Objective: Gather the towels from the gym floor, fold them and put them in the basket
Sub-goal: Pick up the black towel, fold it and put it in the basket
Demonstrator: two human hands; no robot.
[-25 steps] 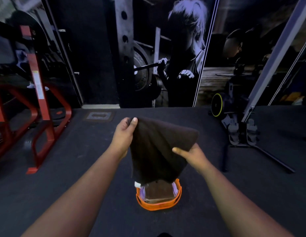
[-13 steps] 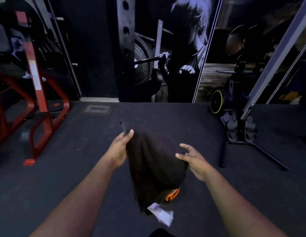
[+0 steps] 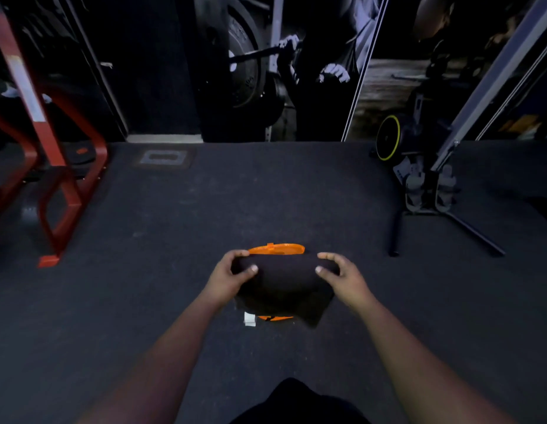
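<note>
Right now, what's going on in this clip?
A person is holding a folded dark towel at the orange basket on the gym floor. The left hand grips one end and the right hand the other. The towel covers most of the basket; only parts of its rim show. Whether it has settled inside cannot be told.

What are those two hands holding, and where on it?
A folded dark towel, gripped at its two ends by the left hand and right hand.
</note>
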